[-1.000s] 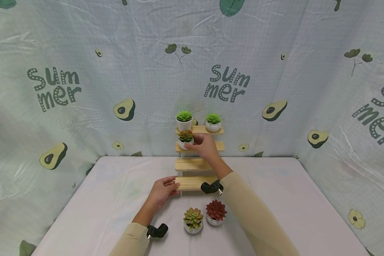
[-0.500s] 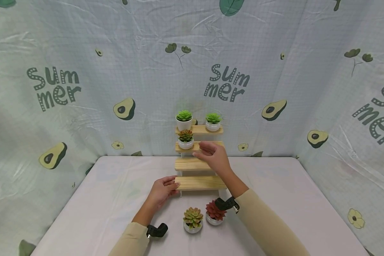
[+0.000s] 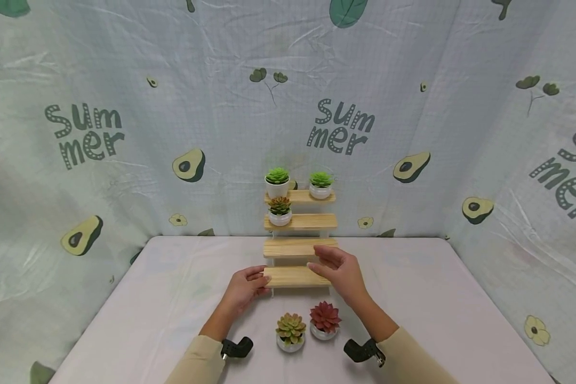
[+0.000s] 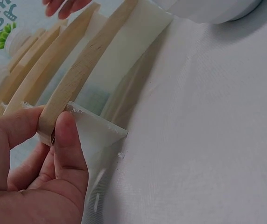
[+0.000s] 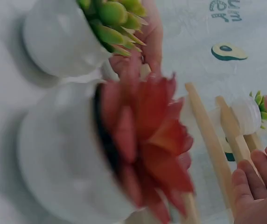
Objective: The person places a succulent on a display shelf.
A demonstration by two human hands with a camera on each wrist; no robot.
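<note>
1. Head view: The left hand (image 3: 247, 288) pinches the left end of the lowest board (image 3: 293, 277) of the stepped stand (image 3: 312, 221). The right hand (image 3: 342, 272) holds nothing, its fingers loosely bent before the stand's lower right side; I cannot tell whether it touches the wood. From the right hand, the red succulent (image 3: 325, 317) stands on the surface (image 3: 173, 288) between 6 and 7 o'clock, nearby; the yellow-green succulent (image 3: 290, 328) is past 7 o'clock, farther off. Two bright green plants, left (image 3: 277, 176) and right (image 3: 321, 181), are on the top board, with a brownish succulent (image 3: 279, 205) on the second board's left end. The step appears to be between placements on the stand; the next move probably calls for gripping the red succulent by its pot and lifting it upright.

2. Left wrist view: Thumb and fingers close on the lowest board's end, seemingly steadying it. Toward 1 or 2 o'clock from this hand, a white pot (image 4: 208, 9) is cut off by the frame; near 12 o'clock the right hand's fingers show.

3. Right wrist view: The right hand's fingers are slack with nothing between them. From it, the red succulent lies between 9 and 10 o'clock, well apart, and the yellow-green one between 10 and 11.
</note>
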